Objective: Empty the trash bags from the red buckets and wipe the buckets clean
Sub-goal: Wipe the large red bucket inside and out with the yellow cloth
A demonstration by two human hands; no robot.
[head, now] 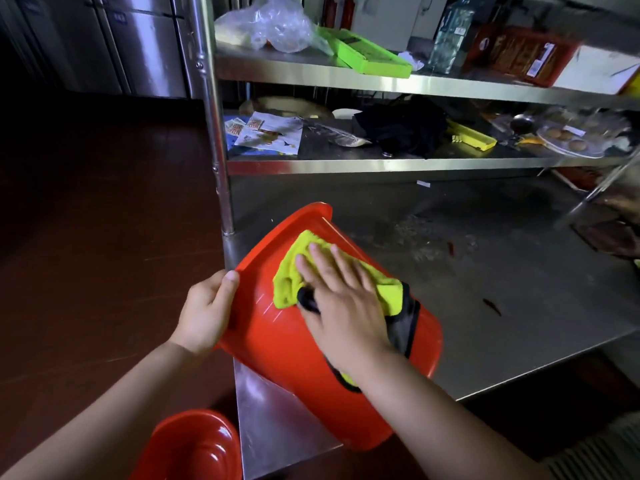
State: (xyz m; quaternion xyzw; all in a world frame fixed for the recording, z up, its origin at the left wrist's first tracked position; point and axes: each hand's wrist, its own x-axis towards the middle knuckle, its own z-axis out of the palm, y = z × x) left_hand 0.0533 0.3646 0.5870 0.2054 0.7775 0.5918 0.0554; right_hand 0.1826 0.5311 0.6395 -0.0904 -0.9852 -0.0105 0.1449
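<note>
The red bucket (277, 341) lies tipped on its side at the near corner of the steel worktable (519, 306), its rim pointing up and away to the left, its base toward the person's right. So its long axis runs slantwise between the two hands. The left hand (206, 313) grips the rim at the near-left edge, thumb hooked over it, steadying the tilt. The right hand (341, 303) lies flat with straight fingers, pressing a yellow cloth with dark trim (304, 268) onto the outer wall, nearer the rim than the base. I judge the next strokes run along that wall toward the base. A second red bucket (188, 448) sits low beside the table, apart from both hands.
</note>
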